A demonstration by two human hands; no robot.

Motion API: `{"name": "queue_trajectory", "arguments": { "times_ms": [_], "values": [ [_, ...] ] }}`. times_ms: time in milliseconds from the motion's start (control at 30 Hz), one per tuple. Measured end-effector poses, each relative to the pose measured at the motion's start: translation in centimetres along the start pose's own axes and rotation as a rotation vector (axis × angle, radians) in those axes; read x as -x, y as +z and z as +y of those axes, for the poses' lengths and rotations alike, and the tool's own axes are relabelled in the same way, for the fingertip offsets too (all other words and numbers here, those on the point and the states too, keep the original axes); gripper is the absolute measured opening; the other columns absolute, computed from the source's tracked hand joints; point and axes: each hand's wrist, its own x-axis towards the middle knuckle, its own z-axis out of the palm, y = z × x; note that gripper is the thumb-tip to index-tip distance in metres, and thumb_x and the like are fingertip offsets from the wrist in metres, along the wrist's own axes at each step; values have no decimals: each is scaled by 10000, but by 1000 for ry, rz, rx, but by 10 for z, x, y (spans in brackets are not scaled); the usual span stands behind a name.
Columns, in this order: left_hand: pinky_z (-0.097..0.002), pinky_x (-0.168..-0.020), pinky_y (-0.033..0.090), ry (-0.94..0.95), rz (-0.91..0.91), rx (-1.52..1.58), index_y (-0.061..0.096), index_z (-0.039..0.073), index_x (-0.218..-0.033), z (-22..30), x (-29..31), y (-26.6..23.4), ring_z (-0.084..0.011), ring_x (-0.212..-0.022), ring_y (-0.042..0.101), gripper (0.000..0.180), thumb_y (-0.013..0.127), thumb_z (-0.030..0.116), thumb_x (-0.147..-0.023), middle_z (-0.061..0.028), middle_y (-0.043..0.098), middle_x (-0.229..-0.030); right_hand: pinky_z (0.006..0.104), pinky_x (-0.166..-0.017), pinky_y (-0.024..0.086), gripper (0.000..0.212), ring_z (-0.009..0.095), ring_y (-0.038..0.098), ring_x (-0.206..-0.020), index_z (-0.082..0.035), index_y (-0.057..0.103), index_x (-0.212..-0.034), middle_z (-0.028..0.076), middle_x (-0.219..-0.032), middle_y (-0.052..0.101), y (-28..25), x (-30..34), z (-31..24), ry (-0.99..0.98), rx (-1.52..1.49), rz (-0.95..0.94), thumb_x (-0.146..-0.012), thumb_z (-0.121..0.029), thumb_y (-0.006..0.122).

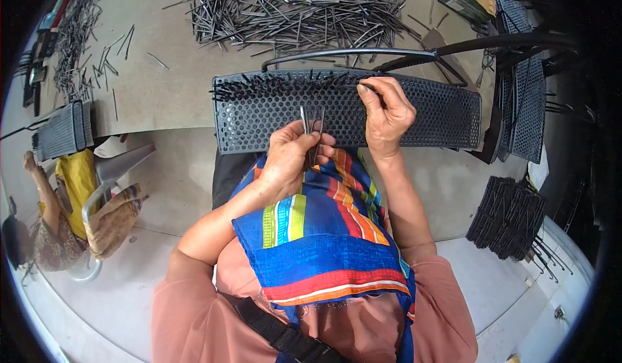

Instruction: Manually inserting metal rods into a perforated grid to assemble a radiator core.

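Table (pixel 146 97) has dark strips (pixel 298 16) piled far side, perforated panel (pixel 348 120) near me, guessing I'm on threading: left hand (pixel 284 152) clutching spare strips (pixel 303 118), right hand (pixel 390 111) pinched tight (can't tell on what), so next probably needs steady aim.

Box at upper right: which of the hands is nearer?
Right. The right hand is over the perforated panel, below and left of the box; the left hand is farther down-left, at the panel's near edge, holding thin strips.
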Motion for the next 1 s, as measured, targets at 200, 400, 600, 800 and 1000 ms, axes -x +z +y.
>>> {"name": "queue_trajectory", "arguments": {
  "times_ms": [200, 400, 600, 800, 1000],
  "values": [
    [-276, -624, 566, -34, -24, 36, 612, -23, -1086, 0, -3, -2, -169, -711, 673, 175, 513, 10, -945, -122, 694, -886, 215, -611, 444, 80, 89, 558, -687, 31, 688, -877, 48, -811, 645, 0, 0, 1, -21, 21, -4, -808, 23, 726],
    [-276, -634, 574, -49, -58, 92, 625, -28, -1070, -2, -5, -7, -170, -717, 677, 165, 524, 4, -944, -121, 697, -893, 221, -610, 450, 80, 97, 573, -685, 34, 687, -876, 58, -799, 645, 5, 2, 8, -2, 37, -54, -803, 31, 719],
    [-272, -581, 570, -67, -18, 107, 600, -42, -1007, 3, -3, 1, -169, -682, 678, 109, 529, -19, -927, -132, 685, -862, 225, -565, 436, 135, 105, 557, -620, 25, 703, -865, 62, -740, 619, 17, -3, -1, -108, 205, -136, -738, 48, 745],
    [-271, -588, 570, -85, -36, 133, 597, -43, -1001, 6, -3, -2, -172, -689, 681, 103, 526, -20, -930, -140, 685, -868, 224, -520, 409, 143, 79, 533, -591, 19, 715, -870, 44, -711, 610, 19, -5, 1, -72, 105, -83, -736, 57, 748],
    [-270, -598, 571, -80, -50, 146, 602, -36, -1004, 7, -5, 0, -167, -693, 675, 101, 537, -13, -930, -131, 682, -875, 263, -564, 462, 145, 142, 610, -620, 7, 722, -922, 90, -769, 659, 17, -15, -1, -108, 245, -203, -779, 28, 724]
  ]
}}
